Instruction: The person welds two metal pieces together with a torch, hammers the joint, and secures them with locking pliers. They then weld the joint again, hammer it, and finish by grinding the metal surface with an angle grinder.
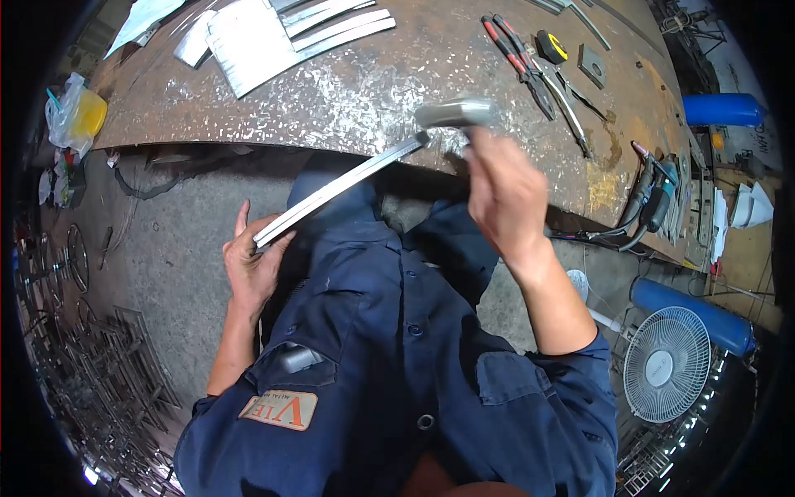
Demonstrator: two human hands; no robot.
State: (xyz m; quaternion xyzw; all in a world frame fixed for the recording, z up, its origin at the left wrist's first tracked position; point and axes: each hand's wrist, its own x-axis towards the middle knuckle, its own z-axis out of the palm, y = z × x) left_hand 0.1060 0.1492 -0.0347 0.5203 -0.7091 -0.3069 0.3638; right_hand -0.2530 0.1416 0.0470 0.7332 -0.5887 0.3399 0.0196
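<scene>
My left hand (255,263) grips the near end of a long, narrow silver metal bar (335,193), fingers and thumb around it. The bar slants up to the right, and its dark far tip lies at the front edge of the steel workbench (273,116). In my right hand (509,195) is a hammer (457,112), its shiny head slightly smeared by motion just above that tip. The hammer's handle is mostly hidden by my fingers.
Silver metal sheets and strips (248,45) lie at the bench's back left. Right of the hammer are red-handled pliers (517,58), a yellow tape measure (552,47) and a square plate with a hole (591,66). A teal power tool (660,203) hangs at the right edge; a fan (667,364) stands below.
</scene>
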